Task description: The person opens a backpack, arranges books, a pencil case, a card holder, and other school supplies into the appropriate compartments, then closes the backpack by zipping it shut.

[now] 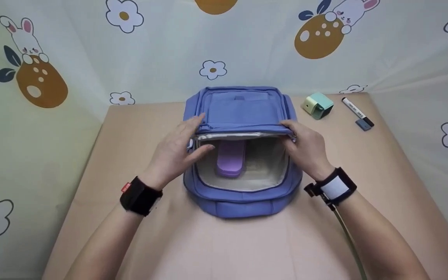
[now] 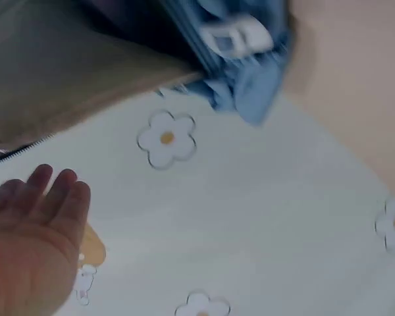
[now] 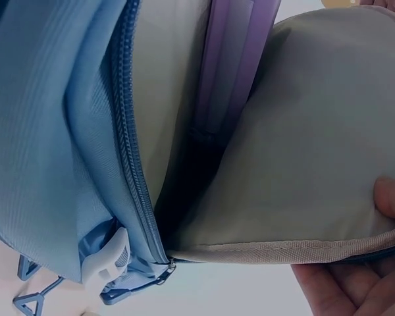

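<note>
A blue backpack (image 1: pixel 243 208) lies on the table with its main compartment unzipped and the front flap (image 1: pixel 239 109) raised toward the back wall. Inside, on the pale lining, rests a long purple case (image 1: pixel 231 157), perhaps a pencil case; the flap hides its far end. My right hand (image 1: pixel 307 146) pinches the flap's right edge, the thumb (image 3: pixel 390 197) on the inner lining and the other fingers outside. At the flap's left side is my left hand (image 1: pixel 173 151), thumb and fingers spread. In the left wrist view its fingers (image 2: pixel 71 207) stand apart from the flap's zipped edge.
To the right of the backpack stand a green and yellow pencil sharpener (image 1: pixel 318 105), a white and black marker (image 1: pixel 356 111) and a small blue block (image 1: pixel 363 124). A patterned cloth (image 1: pixel 161 58) hangs behind the table (image 1: pixel 228 249). A cable (image 1: pixel 350 237) runs from the right wristband.
</note>
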A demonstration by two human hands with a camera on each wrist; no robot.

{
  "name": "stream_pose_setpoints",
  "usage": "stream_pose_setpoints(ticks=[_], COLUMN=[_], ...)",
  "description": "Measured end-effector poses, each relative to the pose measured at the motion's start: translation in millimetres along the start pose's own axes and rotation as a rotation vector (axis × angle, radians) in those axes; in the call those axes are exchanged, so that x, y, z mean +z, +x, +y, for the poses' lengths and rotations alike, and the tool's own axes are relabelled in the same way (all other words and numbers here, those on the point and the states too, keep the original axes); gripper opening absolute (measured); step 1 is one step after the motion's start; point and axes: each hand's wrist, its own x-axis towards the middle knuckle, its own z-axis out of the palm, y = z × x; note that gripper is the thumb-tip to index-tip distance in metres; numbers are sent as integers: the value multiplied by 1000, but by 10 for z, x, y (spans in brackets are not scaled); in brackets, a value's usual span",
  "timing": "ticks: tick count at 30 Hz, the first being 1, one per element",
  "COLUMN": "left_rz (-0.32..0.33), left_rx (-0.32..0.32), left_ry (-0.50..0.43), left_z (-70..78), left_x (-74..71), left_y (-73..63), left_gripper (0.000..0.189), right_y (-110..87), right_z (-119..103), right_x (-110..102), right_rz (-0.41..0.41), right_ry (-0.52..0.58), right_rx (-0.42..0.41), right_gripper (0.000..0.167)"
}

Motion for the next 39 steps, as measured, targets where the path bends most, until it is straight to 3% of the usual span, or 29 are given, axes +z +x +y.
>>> stream_pose_setpoints(ticks=[3,9,17,21,26,31,35,39], left_rz=[-52,-14,41,49,58,54,44,38], left_rx=[39,104,17,-37,-86,-104,-108,-113], left_ry=[-85,-166,-147,-151,-194,-216,-209,-214], left_z=[49,32,81,100,105,100,106,115], left_x=[56,139,156,158,152,148,149,158], left_y=[90,150,182,203,218,212,213,216], left_gripper=[53,28,21,21,20,20,21,21], right_y=[-26,-56,-77,-133,-187,-97,42,198], right_z=[9,43,251,434,742,1114,1387,1608], right_x=[-1,-12,-62,-146,-251,-293,-298,-258], right_rz=[-6,-28,-115,-179,-172,-120,-163,-219], right_ry=[2,-2,69,145,173,44,-46,-96], right_rx=[1,-24,-114,-103,31,270,441,533], right_gripper=[36,35,35,38,33,43,54,64])
